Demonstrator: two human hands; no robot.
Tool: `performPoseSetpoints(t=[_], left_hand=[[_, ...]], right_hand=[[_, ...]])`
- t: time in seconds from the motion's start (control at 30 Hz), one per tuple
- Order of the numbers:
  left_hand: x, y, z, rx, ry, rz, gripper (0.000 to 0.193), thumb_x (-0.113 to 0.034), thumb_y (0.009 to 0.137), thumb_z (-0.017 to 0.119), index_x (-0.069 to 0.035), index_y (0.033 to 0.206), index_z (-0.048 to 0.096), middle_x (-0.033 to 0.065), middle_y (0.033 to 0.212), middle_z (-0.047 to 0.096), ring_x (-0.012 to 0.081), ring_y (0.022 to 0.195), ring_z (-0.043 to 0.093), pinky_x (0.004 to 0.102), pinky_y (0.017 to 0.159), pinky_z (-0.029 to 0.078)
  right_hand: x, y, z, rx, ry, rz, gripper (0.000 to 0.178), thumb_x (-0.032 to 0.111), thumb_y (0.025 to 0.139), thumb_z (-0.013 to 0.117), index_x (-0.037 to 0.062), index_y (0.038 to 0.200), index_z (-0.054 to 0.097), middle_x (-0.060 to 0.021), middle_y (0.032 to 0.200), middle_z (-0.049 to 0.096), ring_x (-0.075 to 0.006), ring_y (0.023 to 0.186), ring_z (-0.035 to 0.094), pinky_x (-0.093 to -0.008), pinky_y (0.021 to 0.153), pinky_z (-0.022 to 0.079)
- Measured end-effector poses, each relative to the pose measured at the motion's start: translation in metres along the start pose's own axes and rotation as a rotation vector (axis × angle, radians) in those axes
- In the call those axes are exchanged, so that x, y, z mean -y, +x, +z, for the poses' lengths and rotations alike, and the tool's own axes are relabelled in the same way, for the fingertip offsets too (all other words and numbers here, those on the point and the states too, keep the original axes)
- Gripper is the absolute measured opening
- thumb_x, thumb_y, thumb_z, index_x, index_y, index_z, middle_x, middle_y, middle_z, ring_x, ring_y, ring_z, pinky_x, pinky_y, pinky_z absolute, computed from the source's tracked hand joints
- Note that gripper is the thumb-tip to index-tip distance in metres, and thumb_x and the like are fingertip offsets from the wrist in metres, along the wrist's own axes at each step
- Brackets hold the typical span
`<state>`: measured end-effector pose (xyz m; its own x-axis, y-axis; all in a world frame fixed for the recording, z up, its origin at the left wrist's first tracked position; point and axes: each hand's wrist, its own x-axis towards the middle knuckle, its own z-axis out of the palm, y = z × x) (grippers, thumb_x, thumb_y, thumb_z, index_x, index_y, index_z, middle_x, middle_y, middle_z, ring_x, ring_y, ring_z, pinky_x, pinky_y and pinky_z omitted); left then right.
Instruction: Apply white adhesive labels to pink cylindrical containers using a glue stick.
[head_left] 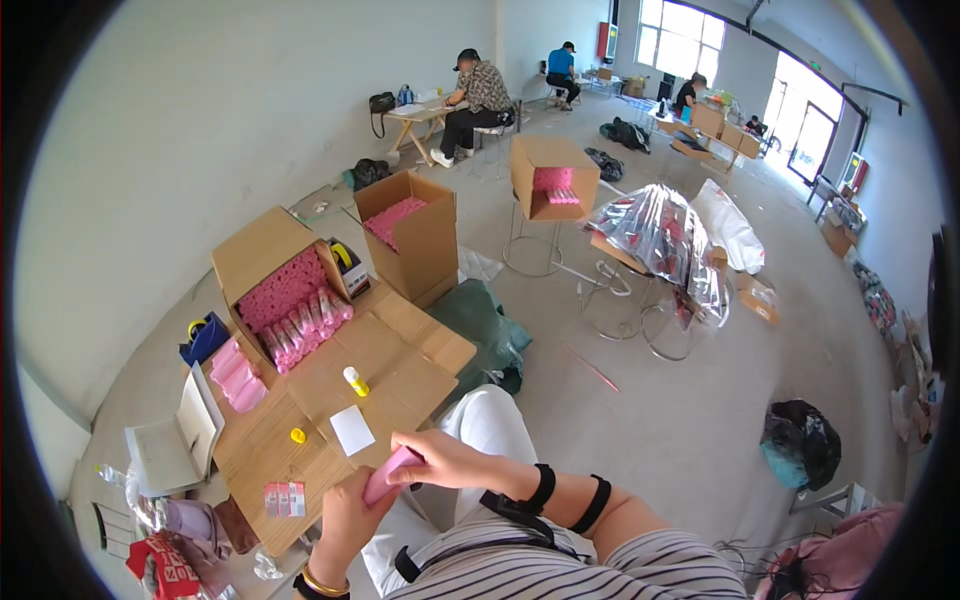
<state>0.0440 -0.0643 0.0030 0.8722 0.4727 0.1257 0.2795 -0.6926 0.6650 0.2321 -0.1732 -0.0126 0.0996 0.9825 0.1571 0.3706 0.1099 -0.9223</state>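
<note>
Over my lap, a short pink roll (392,476) is held between both hands. My left hand (348,518) closes round its lower left end, and my right hand (432,460) grips the upper right end with the thumb along it. Beside them on the wooden table (245,465) lie a white paper square (352,430) and a few small pink-and-white labels (284,499). Farther up, an uncapped glue stick (356,381) rests on a flat cardboard sheet (395,365); its yellow cap (298,435) sits apart, nearer me.
An open carton (265,240) of pink rolls stands on the table's far side, near pink sheets (238,375) and a blue tape dispenser (204,338). Another carton (415,245) stands behind. Stools bear a third carton (560,165) and silvery plastic bags (660,235). Other people work at distant tables.
</note>
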Motion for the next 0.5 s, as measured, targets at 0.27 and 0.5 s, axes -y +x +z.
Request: performPoseSetpoints(t=[0.27,0.5], left_hand=[[0.032,-0.001,-0.019,0.619,-0.866,-0.381,0.035,-0.027,0.083,0.076,-0.001,0.103,0.064,-0.0009,0.068,0.056,0.0115,0.062,0.052,0.0302,0.058,0.045],[0.009,-0.001,-0.005,0.125,-0.131,-0.025,0.026,-0.021,0.084,0.074,-0.001,0.097,0.065,-0.0023,0.07,0.058,0.0099,0.062,0.052,0.0268,0.057,0.043]], right_hand=[[-0.002,-0.002,0.009,0.073,-0.112,-0.312,0.032,0.017,0.084,0.072,0.0056,0.108,0.055,-0.011,0.087,0.059,-0.0281,0.078,0.058,-0.0377,0.067,0.044],[-0.008,-0.002,-0.003,0.08,-0.051,-0.024,0.031,0.022,0.085,0.072,0.0052,0.105,0.055,-0.0101,0.08,0.06,-0.0256,0.071,0.059,-0.0359,0.063,0.044]])
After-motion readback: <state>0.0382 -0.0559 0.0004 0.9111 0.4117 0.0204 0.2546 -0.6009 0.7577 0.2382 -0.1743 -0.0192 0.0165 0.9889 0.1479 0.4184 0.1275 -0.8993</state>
